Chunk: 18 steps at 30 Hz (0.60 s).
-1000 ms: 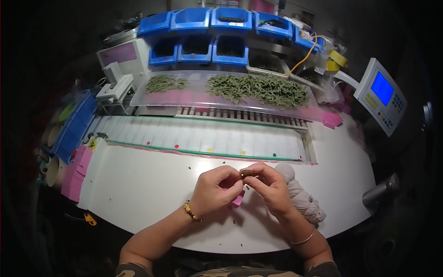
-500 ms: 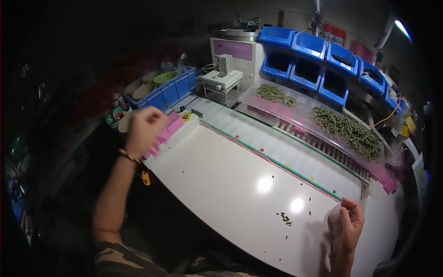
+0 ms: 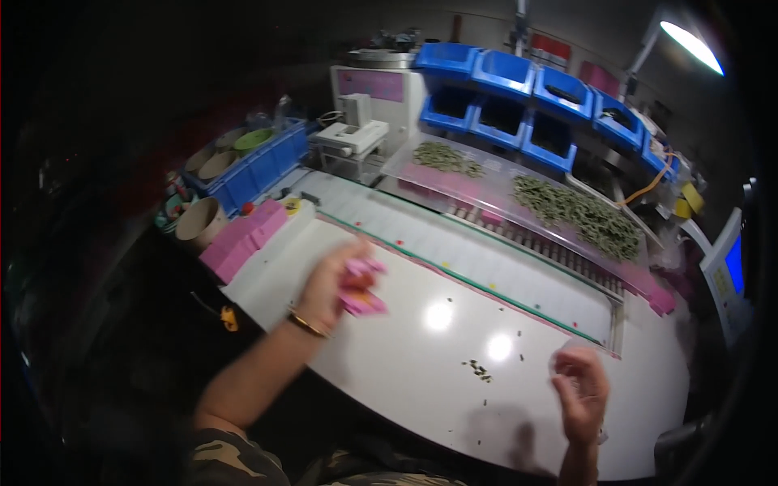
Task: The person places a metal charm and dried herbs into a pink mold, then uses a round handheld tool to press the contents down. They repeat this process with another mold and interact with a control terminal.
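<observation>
Head view: left hand (image 3: 322, 290) is holding the crumpled pink piece (image 3: 362, 301) above the left part of the white table (image 3: 389, 344), fingers curling closed on it; blur is hiding the exact grip, and I can't tell what the reddish-orange patch in it is. Right hand (image 3: 585, 393) is hovering by the pale bundle (image 3: 575, 346) on the right, fingers half curled, thumb standing apart, nothing showing in its grasp; can't tell if it's touching the bundle. Step in hand, my read: handling the pink piece over the table. Next move is probably calling for bringing it near the green bits (image 3: 476, 371), left grip staying light as the piece is looking soft. Counts: one pink piece, one bundle; bits are lying in one small cluster, too small to count, plus several strays. Eight blue bins (image 3: 504, 71) are hanging at the back, five over three. Two green piles (image 3: 577, 217) are lying in one clear tray (image 3: 496, 176). Six dots are marking the white strip (image 3: 421, 235): three red, two yellow, one green. One beige pot (image 3: 194, 223) is standing outside the blue crate (image 3: 267, 166), one green bowl (image 3: 253, 139) inside. One pink block (image 3: 235, 251), one lamp (image 3: 691, 47).
</observation>
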Tool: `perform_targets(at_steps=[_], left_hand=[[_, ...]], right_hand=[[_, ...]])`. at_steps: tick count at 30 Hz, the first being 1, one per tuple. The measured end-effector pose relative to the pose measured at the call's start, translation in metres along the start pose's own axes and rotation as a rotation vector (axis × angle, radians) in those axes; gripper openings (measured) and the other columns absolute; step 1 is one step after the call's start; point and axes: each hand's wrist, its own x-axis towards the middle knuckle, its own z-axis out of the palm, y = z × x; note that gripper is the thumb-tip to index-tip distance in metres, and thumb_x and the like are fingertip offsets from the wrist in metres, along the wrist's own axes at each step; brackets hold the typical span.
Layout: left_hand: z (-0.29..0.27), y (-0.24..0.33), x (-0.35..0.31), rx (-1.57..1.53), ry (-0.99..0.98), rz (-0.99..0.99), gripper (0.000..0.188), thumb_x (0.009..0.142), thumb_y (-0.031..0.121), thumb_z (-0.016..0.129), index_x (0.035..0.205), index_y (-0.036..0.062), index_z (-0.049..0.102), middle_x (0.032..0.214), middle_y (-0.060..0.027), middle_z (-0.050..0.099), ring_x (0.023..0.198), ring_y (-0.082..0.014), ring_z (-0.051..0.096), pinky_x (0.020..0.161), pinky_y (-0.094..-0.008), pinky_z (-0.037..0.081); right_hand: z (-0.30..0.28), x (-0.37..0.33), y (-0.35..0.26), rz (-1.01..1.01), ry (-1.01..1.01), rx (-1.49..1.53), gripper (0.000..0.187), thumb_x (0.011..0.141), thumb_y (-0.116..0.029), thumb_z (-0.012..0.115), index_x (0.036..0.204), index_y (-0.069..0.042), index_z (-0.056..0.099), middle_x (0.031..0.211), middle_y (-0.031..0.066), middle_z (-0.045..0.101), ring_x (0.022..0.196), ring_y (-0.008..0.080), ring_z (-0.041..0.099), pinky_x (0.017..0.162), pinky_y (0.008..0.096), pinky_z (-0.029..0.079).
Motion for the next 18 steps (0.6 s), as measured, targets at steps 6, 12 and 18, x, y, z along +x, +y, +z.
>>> perform_targets(at_steps=[6,12,18], left_hand=[[0.128,-0.114,-0.012,-0.393,-0.244,-0.533,0.024,0.100,0.032,0.060,0.088,0.0117,0.056,0.075,0.0005,0.057,0.064,-0.0108,0.057,0.056,-0.0259,0.048],[0.153,-0.146,-0.011,-0.461,-0.368,-0.486,0.048,0.100,0.050,0.054,0.112,0.0043,0.060,0.099,-0.0079,0.064,0.088,-0.0166,0.064,0.078,-0.0306,0.055],[0.165,-0.135,-0.015,-0.173,-0.450,-0.499,0.064,0.099,0.060,0.046,0.132,0.0053,0.047,0.122,-0.0122,0.058,0.107,-0.0227,0.062,0.090,-0.0369,0.056]], right_hand=[[0.056,0.019,-0.034,-0.392,-0.162,-0.274,0.038,0.074,0.003,0.073,0.110,-0.003,0.065,0.115,0.0138,0.064,0.098,0.0320,0.063,0.081,0.0383,0.052],[0.027,0.017,-0.013,-0.254,-0.078,-0.259,0.036,0.070,0.012,0.067,0.102,-0.003,0.066,0.114,0.0127,0.069,0.090,0.0305,0.066,0.077,0.0362,0.052],[0.019,0.019,0.000,-0.440,0.034,-0.412,0.033,0.070,0.008,0.068,0.101,-0.002,0.067,0.112,0.0132,0.071,0.093,0.0298,0.068,0.070,0.0341,0.054]])
